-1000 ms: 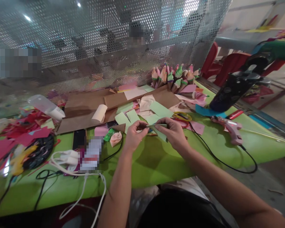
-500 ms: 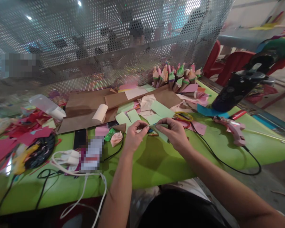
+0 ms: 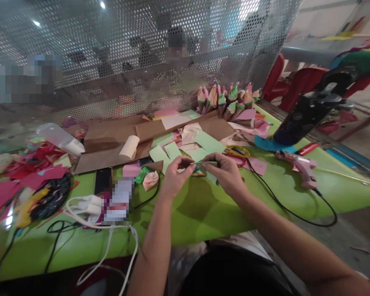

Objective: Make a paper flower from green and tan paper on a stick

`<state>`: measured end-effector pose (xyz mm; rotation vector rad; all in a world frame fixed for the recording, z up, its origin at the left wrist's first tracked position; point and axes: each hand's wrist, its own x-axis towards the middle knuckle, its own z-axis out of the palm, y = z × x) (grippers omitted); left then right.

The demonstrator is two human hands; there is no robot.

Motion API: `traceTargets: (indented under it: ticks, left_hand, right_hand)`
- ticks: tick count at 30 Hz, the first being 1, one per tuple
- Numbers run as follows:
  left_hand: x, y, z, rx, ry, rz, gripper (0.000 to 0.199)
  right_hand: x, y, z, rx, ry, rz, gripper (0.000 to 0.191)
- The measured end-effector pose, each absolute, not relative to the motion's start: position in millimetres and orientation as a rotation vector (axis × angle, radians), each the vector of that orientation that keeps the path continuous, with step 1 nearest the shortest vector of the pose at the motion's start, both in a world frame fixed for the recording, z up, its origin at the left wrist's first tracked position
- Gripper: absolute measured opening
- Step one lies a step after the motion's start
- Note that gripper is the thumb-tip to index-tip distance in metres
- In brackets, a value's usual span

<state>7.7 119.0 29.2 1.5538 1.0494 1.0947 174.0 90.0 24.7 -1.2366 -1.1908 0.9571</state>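
Between my two hands, above the green tabletop (image 3: 209,222), is a piece of light green paper (image 3: 212,177). My left hand (image 3: 177,174) pinches its left end between thumb and fingers. The right end is gripped by my right hand (image 3: 223,172), with part of the paper hanging below the fingers. Just beyond my hands lie more light green paper pieces (image 3: 210,142). Left of my left hand rest a crumpled pale pink paper piece (image 3: 150,180) and a shiny green wrapper (image 3: 142,175). Scissors with yellow handles (image 3: 239,151) lie past my right hand.
A pink glue gun (image 3: 305,168) with a black cord lies to the right, near a dark tumbler (image 3: 304,119). Paper cones (image 3: 223,100) stand at the back before a perforated metal screen (image 3: 126,61). Left are a phone (image 3: 119,199), white cables (image 3: 135,236) and brown paper (image 3: 111,135).
Both hands keep nearly the same place and hold on the green paper. The whole view has shifted very slightly.
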Motion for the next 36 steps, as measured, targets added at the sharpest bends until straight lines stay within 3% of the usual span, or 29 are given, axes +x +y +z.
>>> traceTargets:
  ticks: [11,18,22,27,31,36]
  left_hand:
    - [6,123,23,1.557,1.102,1.165,0.016]
    - [5,120,27,1.526,1.059,1.105,0.035]
    - [7,119,27,1.608,1.076,1.058,0.027]
    - [6,127,18,1.452,1.139,1.119,0.028]
    - [3,132,15,1.295,1.143,1.139,0.031]
    - [4,131,16,1.233,1.104,1.151,0.034]
  right_hand:
    - [173,91,19,-1.209,-1.226,0.972,0.038]
    - [175,95,15,-1.222,-1.251,0.957,0.029]
    - [173,94,13,-1.200,-1.267,0.971,0.026]
    - [175,94,14,-1.092,-1.216,1.043,0.037]
    - [186,93,22,-1.047,-1.403,0.889,0.029]
    - [191,94,37,-0.997,-1.802,0.691,0.042]
